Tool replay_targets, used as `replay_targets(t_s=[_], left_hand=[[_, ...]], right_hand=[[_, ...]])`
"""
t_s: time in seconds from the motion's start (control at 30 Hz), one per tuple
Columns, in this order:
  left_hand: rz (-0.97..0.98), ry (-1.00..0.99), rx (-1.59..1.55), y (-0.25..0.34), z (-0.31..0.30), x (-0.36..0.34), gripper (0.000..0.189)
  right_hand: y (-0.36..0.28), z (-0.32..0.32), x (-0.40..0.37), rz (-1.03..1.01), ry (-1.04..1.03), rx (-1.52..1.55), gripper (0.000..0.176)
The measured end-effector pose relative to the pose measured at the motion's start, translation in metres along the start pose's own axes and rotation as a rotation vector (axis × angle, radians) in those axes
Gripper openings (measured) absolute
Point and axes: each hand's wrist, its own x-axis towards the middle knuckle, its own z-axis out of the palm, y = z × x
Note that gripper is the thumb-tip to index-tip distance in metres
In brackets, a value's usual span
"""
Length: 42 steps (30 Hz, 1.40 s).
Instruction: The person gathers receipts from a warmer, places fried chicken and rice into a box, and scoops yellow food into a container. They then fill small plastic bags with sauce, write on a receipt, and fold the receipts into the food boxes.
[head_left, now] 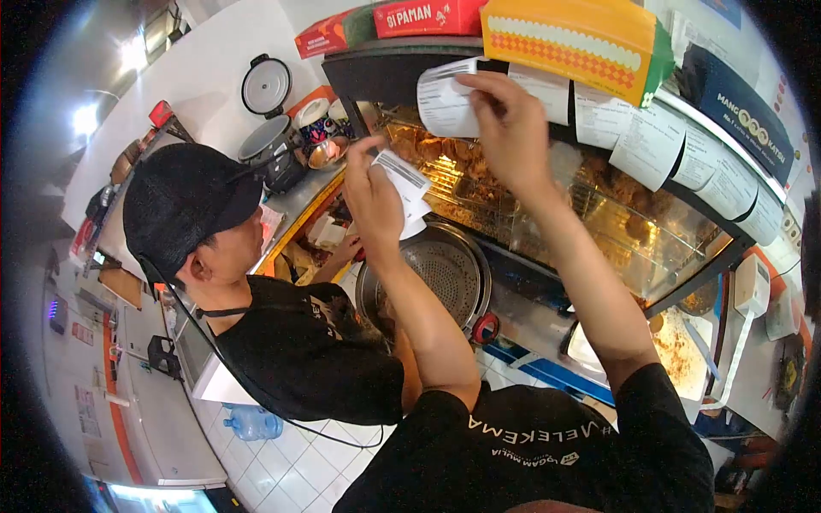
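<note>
Raised in front of me, my left hand (373, 205) is closed on several printed receipts (404, 176), which stick out to the right of the fingers. My right hand (506, 128) pinches the corner of another receipt (443, 104) at the upper edge of the glass food display case (599, 218). More receipts (648, 144) hang in a row along that edge, to the right of my right hand. Fried food glows under warm light behind the glass. Below my left hand sits a large perforated metal strainer (436, 272).
A co-worker in a black cap (192, 201) stands close on my left, near the strainer. Yellow (564, 47) and red (428, 17) food boxes top the case. A stained board (684, 355) and a white label printer (753, 286) are at right. A water jug (252, 423) lies on the floor.
</note>
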Motion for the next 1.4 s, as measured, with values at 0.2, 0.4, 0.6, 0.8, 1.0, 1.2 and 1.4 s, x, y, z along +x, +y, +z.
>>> replay_targets(t_s=[0.2,0.4,0.6,0.8,1.0,1.2,1.4], left_hand=[[0.297,-0.212,0.193,0.023,0.033,0.064,0.027],[0.472,-0.553,0.227,0.013,0.079,0.099,0.043],[0.432,-0.466,0.198,0.018,0.081,0.096,0.041],[0.467,-0.358,0.216,0.021,0.068,0.093,0.041],[0.405,-0.338,0.207,0.025,0.062,0.092,0.041],[0.510,-0.561,0.190,0.017,0.089,0.097,0.039],[0.629,-0.538,0.242,0.010,0.106,0.096,0.039]], right_hand=[[0.046,0.035,0.007,0.006,0.030,-0.161,0.032],[0.049,0.035,0.002,0.095,0.021,-0.081,0.037],[0.035,0.027,-0.008,0.220,0.003,-0.086,0.043],[0.045,0.040,-0.010,0.073,0.158,-0.143,0.047],[0.033,0.048,-0.013,0.102,0.202,-0.090,0.052],[0.028,0.048,-0.008,0.182,0.188,-0.096,0.055],[0.013,0.023,-0.030,0.140,0.104,-0.018,0.058]])
